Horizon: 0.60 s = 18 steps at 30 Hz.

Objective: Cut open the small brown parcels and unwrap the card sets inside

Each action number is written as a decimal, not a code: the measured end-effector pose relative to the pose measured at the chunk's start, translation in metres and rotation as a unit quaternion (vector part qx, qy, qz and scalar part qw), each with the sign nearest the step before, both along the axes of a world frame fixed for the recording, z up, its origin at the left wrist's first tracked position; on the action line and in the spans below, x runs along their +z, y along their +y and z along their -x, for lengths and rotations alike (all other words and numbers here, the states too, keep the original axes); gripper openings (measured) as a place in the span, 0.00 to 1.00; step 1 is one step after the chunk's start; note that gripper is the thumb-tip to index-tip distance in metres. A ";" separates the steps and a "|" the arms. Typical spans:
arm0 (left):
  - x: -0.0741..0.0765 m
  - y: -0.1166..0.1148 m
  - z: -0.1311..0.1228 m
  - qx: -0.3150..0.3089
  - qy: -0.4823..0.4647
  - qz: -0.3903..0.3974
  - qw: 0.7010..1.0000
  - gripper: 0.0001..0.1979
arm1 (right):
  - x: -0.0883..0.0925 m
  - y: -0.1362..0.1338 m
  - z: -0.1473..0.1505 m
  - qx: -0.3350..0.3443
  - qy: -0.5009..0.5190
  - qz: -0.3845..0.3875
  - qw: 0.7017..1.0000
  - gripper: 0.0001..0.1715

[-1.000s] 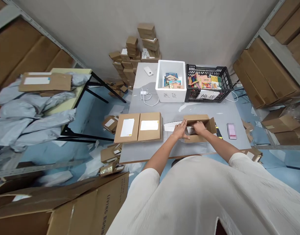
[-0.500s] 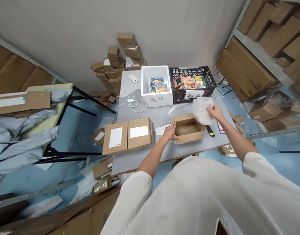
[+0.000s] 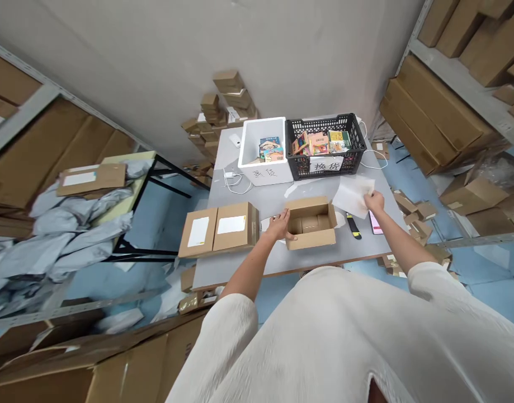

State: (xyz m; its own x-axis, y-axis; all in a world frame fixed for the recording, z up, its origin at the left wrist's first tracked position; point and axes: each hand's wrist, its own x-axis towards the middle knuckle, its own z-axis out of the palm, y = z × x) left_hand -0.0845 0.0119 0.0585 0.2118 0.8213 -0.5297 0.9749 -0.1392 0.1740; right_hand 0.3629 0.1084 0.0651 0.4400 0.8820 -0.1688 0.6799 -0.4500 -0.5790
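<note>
An open cardboard box (image 3: pixel 311 240) stands on the table, its inside bare. My left hand (image 3: pixel 278 225) grips the box's left end, fingers at the back and thumb on the near side. To the right, my right hand (image 3: pixel 374 200) pinches the edge of a thin white sheet (image 3: pixel 351 195), which hangs just beyond the box's right end; whether it is paper or foam I cannot tell. A black and yellow utility knife (image 3: pixel 353 226) lies below the sheet. Beside it, a flat pink-and-white item (image 3: pixel 375 224) is partly hidden by my right forearm.
Two closed, labelled cardboard boxes (image 3: pixel 230 225) sit at the table's left. Behind are a white foam bin (image 3: pixel 267 172) and a black crate (image 3: pixel 298 167), both holding books. A white charger (image 3: pixel 230 175) with its cable lies near the left edge. Grey parcels (image 3: pixel 86 238) cover a side table.
My right hand has drawn the white sheet slightly right and down, away from the box. My left hand keeps its grip and the box shows further left, while the whole view has shifted.
</note>
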 end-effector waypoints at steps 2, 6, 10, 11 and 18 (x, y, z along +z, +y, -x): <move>0.000 0.000 -0.003 0.009 0.019 0.004 1.000 0.77 | -0.015 -0.001 -0.004 -0.019 -0.005 0.026 0.999 0.16; -0.001 0.001 -0.008 0.016 0.045 0.011 0.999 0.77 | -0.044 0.001 -0.016 -0.048 0.003 0.053 0.997 0.16; -0.002 0.001 -0.009 0.024 0.054 0.017 0.998 0.77 | -0.068 0.000 -0.014 -0.002 0.079 0.064 0.995 0.15; -0.002 0.001 -0.009 0.027 0.054 0.018 0.998 0.77 | -0.074 -0.001 -0.009 0.015 0.106 0.068 0.992 0.15; -0.002 -0.003 -0.014 0.040 0.052 0.018 0.998 0.78 | -0.102 -0.018 0.030 0.121 0.155 0.158 0.968 0.17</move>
